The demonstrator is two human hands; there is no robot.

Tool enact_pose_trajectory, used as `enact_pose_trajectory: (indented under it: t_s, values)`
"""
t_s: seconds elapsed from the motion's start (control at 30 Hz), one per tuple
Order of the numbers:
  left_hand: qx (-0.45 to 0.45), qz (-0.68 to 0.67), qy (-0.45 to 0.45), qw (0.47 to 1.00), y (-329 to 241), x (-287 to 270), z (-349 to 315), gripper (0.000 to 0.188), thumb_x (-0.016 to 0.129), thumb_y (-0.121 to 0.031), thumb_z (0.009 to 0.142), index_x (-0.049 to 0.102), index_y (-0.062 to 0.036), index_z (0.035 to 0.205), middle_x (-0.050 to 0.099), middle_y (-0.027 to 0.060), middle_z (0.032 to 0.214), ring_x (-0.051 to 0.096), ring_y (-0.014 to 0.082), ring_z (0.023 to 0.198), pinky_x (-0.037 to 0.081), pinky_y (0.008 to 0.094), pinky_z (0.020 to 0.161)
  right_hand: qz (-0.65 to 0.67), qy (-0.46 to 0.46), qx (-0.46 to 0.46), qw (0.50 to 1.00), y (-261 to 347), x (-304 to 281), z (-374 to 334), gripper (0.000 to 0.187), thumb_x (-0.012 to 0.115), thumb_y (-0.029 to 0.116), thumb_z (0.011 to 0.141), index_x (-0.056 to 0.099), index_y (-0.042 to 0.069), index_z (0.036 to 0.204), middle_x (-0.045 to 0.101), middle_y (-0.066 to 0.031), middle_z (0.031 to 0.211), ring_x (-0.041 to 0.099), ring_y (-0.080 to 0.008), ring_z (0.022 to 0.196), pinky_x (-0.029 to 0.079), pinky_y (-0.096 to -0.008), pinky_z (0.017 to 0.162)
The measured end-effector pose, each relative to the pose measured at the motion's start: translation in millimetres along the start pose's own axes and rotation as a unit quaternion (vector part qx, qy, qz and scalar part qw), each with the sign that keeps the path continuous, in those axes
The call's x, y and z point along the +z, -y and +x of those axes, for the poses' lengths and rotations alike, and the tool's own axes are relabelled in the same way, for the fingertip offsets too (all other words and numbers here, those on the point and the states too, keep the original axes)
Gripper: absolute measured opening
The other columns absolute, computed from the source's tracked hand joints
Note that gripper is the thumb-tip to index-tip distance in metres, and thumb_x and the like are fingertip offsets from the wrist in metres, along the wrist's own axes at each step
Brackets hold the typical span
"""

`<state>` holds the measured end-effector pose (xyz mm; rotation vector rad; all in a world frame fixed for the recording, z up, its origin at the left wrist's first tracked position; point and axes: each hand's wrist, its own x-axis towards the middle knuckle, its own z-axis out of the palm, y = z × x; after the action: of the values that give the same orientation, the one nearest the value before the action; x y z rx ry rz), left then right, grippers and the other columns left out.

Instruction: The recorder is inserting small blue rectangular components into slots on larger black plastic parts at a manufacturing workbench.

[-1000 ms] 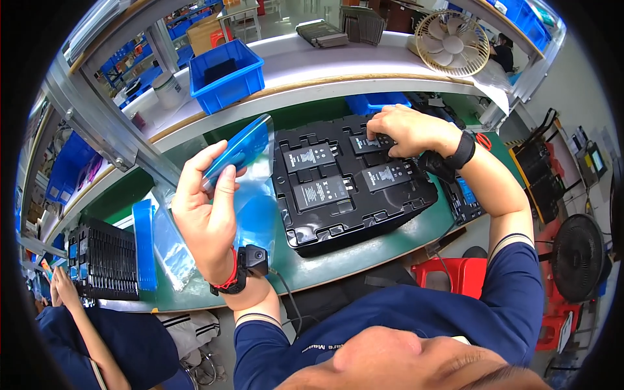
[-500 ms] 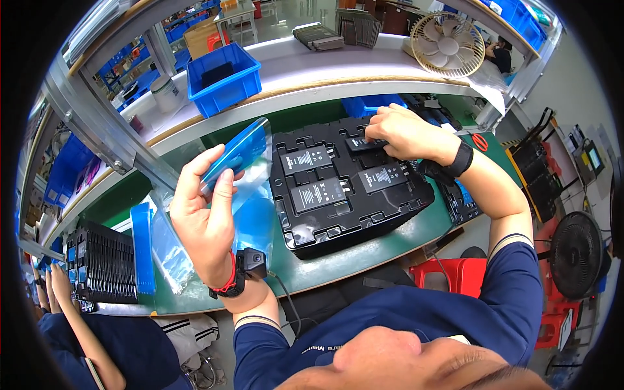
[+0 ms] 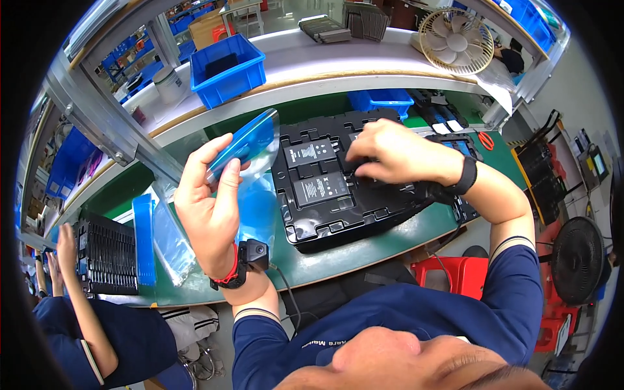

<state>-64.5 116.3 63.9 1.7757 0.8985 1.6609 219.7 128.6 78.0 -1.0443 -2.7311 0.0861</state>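
Observation:
My left hand [image 3: 211, 188] is closed around a stack of glossy blue film sheets [image 3: 244, 144], held up left of a black plastic tray [image 3: 383, 211]. Flat black battery packs sit in the tray's recesses; the upper left battery [image 3: 309, 153] and lower left battery [image 3: 322, 189] show fully. Over the tray's right half, my right hand [image 3: 393, 153] has its fingers curled down. It covers most of the batteries on that side, and whatever its fingertips hold is hidden. Below my left hand, more blue film [image 3: 257, 211] lies by the tray.
A blue bin [image 3: 227, 75] and a pale fan [image 3: 457, 42] stand on the raised shelf. Left on the green bench are stacked black trays [image 3: 107, 257] and clear plastic sheets [image 3: 172, 240]. Red-handled scissors [image 3: 485, 141] lie at right. A co-worker's arm [image 3: 84, 312] is at far left.
My right hand has moved from the upper right battery down and left, across the tray's right half. The left hand still holds the blue film. The co-worker's hand has risen.

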Motion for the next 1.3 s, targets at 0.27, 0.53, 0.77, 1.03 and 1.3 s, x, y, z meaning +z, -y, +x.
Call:
enact_pose_trajectory:
  t_s: [0.27, 0.53, 0.77, 1.03, 1.3]
  values:
    - [0.002, -0.026, -0.009, 1.0, -5, 0, -5, 0.028, 0.057, 0.003, 0.084, 0.056, 0.0014, 0.112, 0.062, 0.0088, 0.099, 0.064, 0.0148, 0.081, 0.049, 0.0212, 0.065, -0.039, 0.086, 0.054, 0.994, 20, 22, 32, 0.039, 0.076, 0.031, 0.066, 0.061, 0.004, 0.089, 0.054, -0.0134, 0.091, 0.05, -0.0309, 0.093, 0.04, -0.0393, 0.08]
    - [0.018, 0.004, 0.008, 1.0, -1, -6, -6, 0.027, 0.057, 0.004, 0.084, 0.058, -0.0003, 0.11, 0.062, 0.0081, 0.1, 0.064, 0.0146, 0.081, 0.048, 0.0219, 0.065, 0.054, -0.023, -0.004, 0.998, 26, 22, 21, 0.02, 0.071, 0.016, 0.07, 0.057, 0.005, 0.08, 0.054, -0.0063, 0.073, 0.051, -0.0252, 0.079, 0.035, -0.0365, 0.08]
    - [0.016, -0.012, -0.007, 1.0, 0, -5, -2, 0.028, 0.058, 0.002, 0.085, 0.056, 0.0004, 0.112, 0.063, 0.0083, 0.099, 0.065, 0.0143, 0.081, 0.049, 0.0207, 0.064, -0.171, -0.09, -0.139, 0.971, 32, 31, 7, 0.012, 0.061, 0.015, 0.066, 0.062, 0.004, 0.072, 0.053, -0.0031, 0.062, 0.049, -0.0188, 0.073, 0.037, -0.0336, 0.079]
    - [0.018, 0.003, 0.004, 1.0, -3, -2, -5, 0.028, 0.057, 0.003, 0.085, 0.056, 0.0009, 0.112, 0.062, 0.0087, 0.099, 0.065, 0.0149, 0.081, 0.049, 0.0206, 0.064, -0.095, -0.06, -0.132, 0.985, 32, 37, 16, 0.028, 0.069, 0.022, 0.072, 0.062, 0.004, 0.092, 0.058, -0.0052, 0.071, 0.052, -0.0211, 0.078, 0.038, -0.0349, 0.08]
    - [0.008, 0.009, -0.008, 1.0, -2, 6, -3, 0.029, 0.056, 0.003, 0.085, 0.055, 0.0012, 0.114, 0.062, 0.0084, 0.099, 0.063, 0.0132, 0.081, 0.048, 0.0208, 0.065, -0.171, -0.047, -0.086, 0.98, 31, 40, 13, 0.02, 0.067, 0.023, 0.071, 0.053, 0.01, 0.064, 0.055, -0.0036, 0.063, 0.051, -0.0209, 0.068, 0.037, -0.0342, 0.069]
